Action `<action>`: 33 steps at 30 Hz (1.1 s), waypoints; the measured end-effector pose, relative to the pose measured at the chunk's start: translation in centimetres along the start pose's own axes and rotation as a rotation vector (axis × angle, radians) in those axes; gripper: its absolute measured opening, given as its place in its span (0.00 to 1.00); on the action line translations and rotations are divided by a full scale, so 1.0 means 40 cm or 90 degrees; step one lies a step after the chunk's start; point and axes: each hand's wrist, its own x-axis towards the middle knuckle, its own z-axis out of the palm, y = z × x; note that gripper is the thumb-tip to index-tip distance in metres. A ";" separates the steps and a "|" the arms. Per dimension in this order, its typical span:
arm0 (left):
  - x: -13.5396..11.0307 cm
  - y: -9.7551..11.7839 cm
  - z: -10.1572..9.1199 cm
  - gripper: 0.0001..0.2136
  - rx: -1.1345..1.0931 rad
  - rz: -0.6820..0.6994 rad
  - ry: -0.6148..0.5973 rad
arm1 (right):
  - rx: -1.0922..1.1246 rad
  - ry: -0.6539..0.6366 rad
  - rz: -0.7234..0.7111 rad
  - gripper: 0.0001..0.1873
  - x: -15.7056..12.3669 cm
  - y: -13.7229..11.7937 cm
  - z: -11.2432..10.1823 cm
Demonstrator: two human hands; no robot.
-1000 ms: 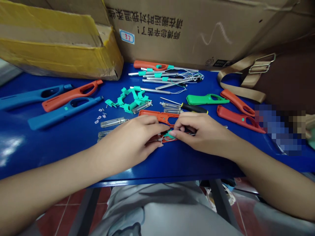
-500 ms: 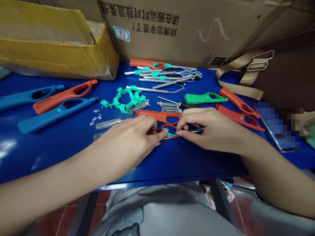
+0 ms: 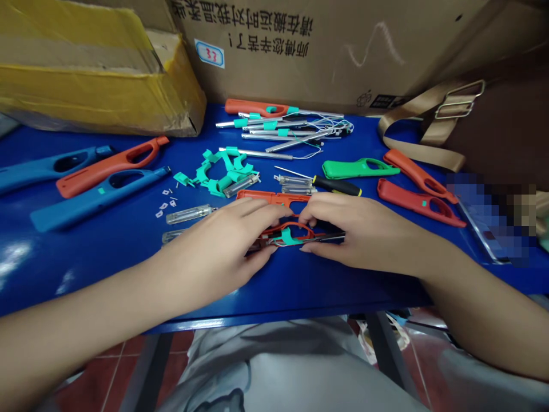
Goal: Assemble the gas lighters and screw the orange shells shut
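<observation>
Both hands grip an orange lighter casing half (image 3: 309, 228) at the front of the table. A turquoise trigger (image 3: 286, 236) sits inside it, with thin wire beside it and a metal tube toward the right. My left hand (image 3: 231, 237) is closed around the casing's left end, thumb on the near side and fingers on the far side. At the right end, my right hand (image 3: 355, 232) pinches the casing and tube the same way. Just behind lies another orange casing half (image 3: 259, 197), partly covered by my fingers.
Behind are a black-and-yellow screwdriver (image 3: 337, 185), turquoise triggers (image 3: 210, 186), a clear fuel tank (image 3: 189, 214) and wired metal tubes (image 3: 257, 154). Blue casings (image 3: 72, 209) lie left; green (image 3: 351, 169) and red casings (image 3: 407, 197) lie right. A cardboard box (image 3: 266, 74) stands at the back.
My left fingers have shifted off the trigger to the casing's edges, leaving the trigger in plain sight. My right hand has moved slightly left and down, uncovering the screwdriver handle.
</observation>
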 end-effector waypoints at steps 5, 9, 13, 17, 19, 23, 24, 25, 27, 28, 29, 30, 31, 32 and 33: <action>0.001 0.002 0.003 0.16 0.010 0.018 0.014 | 0.025 0.023 -0.009 0.10 0.007 -0.002 0.019; 0.003 0.002 0.005 0.16 0.004 0.031 0.029 | 0.013 0.042 -0.038 0.10 0.010 -0.004 0.026; 0.004 0.000 0.004 0.16 -0.008 0.029 0.019 | -0.012 0.051 -0.031 0.12 0.010 -0.006 0.018; 0.006 -0.005 -0.001 0.20 -0.012 0.015 0.005 | -0.009 0.084 0.006 0.13 0.006 -0.010 0.002; 0.008 -0.008 -0.004 0.20 -0.010 0.012 0.001 | -0.005 0.107 0.007 0.10 0.004 -0.010 -0.005; 0.011 -0.009 -0.007 0.18 0.001 0.003 -0.013 | -0.013 0.110 -0.004 0.04 -0.005 0.004 -0.026; 0.011 -0.008 -0.008 0.17 0.005 0.003 -0.015 | -0.015 0.096 -0.002 0.04 -0.008 0.010 -0.034; 0.010 -0.007 -0.008 0.17 0.010 0.004 -0.017 | -0.015 0.073 0.000 0.04 -0.011 0.018 -0.043; 0.008 -0.005 -0.009 0.16 0.031 0.007 -0.014 | 0.002 0.015 -0.002 0.03 -0.017 0.031 -0.059; 0.007 -0.004 -0.010 0.15 0.045 0.007 -0.010 | 0.013 -0.011 -0.003 0.03 -0.019 0.036 -0.065; 0.006 -0.003 -0.010 0.14 0.058 0.006 -0.006 | 0.024 -0.031 -0.001 0.03 -0.020 0.040 -0.070; 0.006 -0.003 -0.010 0.14 0.069 0.005 -0.002 | 0.032 -0.044 0.001 0.02 -0.020 0.042 -0.073; 0.006 -0.002 -0.009 0.13 0.077 0.006 0.000 | 0.038 -0.051 0.003 0.03 -0.019 0.043 -0.075; 0.006 -0.003 -0.009 0.12 0.081 0.008 -0.002 | 0.042 -0.056 0.001 0.04 -0.018 0.043 -0.075; 0.006 -0.003 -0.008 0.12 0.085 0.010 -0.004 | 0.046 -0.061 -0.005 0.05 -0.016 0.043 -0.074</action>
